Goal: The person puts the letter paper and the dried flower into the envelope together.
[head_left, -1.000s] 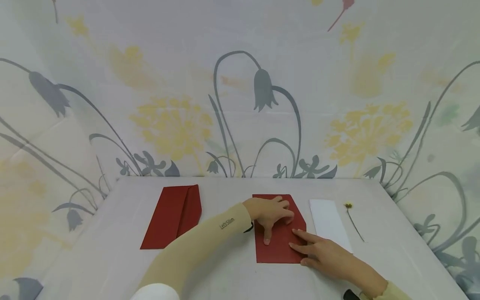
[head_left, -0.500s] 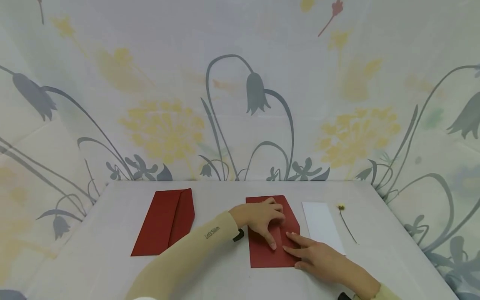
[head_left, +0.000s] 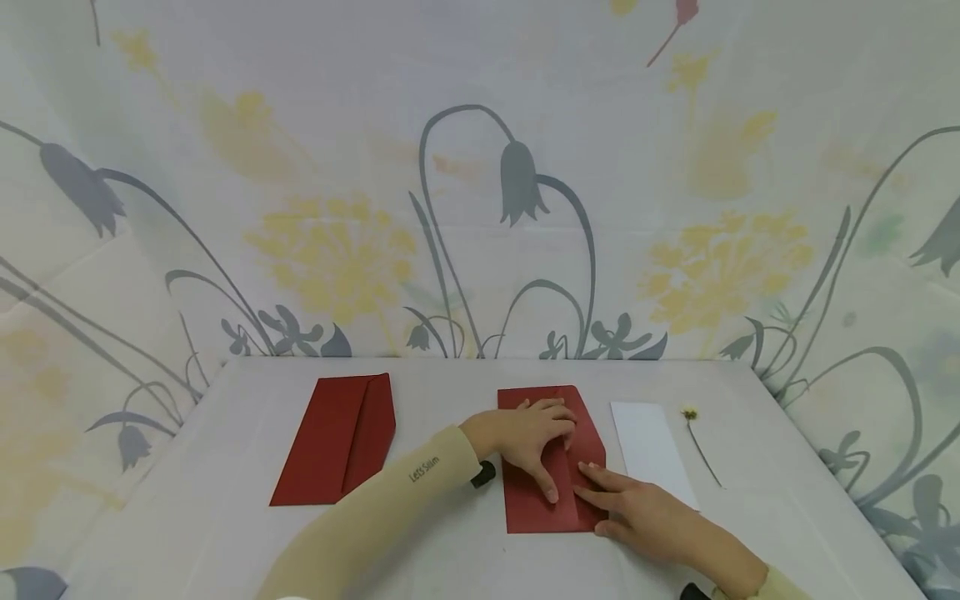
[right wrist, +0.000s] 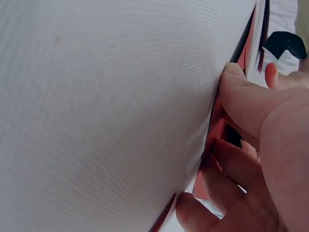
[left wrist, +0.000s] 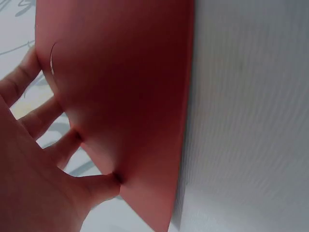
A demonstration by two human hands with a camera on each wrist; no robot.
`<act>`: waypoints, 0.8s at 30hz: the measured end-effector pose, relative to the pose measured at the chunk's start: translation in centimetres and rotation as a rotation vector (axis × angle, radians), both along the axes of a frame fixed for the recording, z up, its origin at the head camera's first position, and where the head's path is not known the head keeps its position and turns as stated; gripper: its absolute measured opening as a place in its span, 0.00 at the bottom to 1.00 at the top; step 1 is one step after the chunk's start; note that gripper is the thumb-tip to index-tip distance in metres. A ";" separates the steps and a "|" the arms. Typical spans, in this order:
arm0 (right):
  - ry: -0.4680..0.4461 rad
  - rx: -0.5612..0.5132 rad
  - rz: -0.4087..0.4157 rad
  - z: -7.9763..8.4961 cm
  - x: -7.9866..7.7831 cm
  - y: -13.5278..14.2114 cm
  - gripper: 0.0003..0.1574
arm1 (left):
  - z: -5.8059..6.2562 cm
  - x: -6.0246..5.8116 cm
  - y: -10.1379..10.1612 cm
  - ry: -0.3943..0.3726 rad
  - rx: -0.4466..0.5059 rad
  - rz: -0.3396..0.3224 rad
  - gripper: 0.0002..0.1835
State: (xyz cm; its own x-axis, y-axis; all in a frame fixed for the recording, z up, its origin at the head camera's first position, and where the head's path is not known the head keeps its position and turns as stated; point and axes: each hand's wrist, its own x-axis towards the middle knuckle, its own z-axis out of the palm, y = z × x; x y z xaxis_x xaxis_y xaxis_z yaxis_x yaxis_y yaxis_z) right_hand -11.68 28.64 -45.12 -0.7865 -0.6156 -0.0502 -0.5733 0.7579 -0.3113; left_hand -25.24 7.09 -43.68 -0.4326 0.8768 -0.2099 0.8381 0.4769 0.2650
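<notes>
A red envelope (head_left: 528,510) lies on the white table in the head view, its angled flap (head_left: 590,437) on the right. My left hand (head_left: 528,437) rests spread over it, thumb pointing toward the crease beside the flap. In the left wrist view its fingertips press on the red paper (left wrist: 120,96), where a small curved slit shows. From the lower right, my right hand (head_left: 645,515) touches the flap with extended fingers, its thumb at the envelope's lower right edge. The right wrist view shows its fingertips along the red paper's edge.
Another red envelope (head_left: 318,446) lies at the left, its flap to the right. To the right of the hands are a white paper strip (head_left: 651,442) and a thin-stemmed yellow flower (head_left: 690,413). A flower-patterned cloth (head_left: 480,250) hangs behind the table.
My left hand has shifted right across the envelope, its thumb now nearer the flap. A crease line that did not show earlier is visible between the hands. The right hand stays in place.
</notes>
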 end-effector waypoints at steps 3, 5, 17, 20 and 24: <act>-0.009 -0.007 -0.001 0.0 0.0 0.0 0.33 | -0.1 0.3 0.1 0.024 -0.024 -0.003 0.36; -0.011 -0.012 -0.002 0.0 0.0 0.0 0.33 | 0.0 0.4 0.2 0.037 -0.036 -0.007 0.36; -0.087 -0.044 -0.027 0.1 -0.2 0.3 0.32 | -0.5 -0.1 0.3 -0.019 0.029 -0.004 0.35; -0.093 -0.043 -0.038 0.0 -0.1 0.4 0.31 | -0.3 0.0 0.4 -0.029 0.048 -0.005 0.35; -0.096 -0.046 -0.041 0.0 -0.1 0.4 0.32 | -0.1 0.0 0.4 -0.027 0.051 0.005 0.35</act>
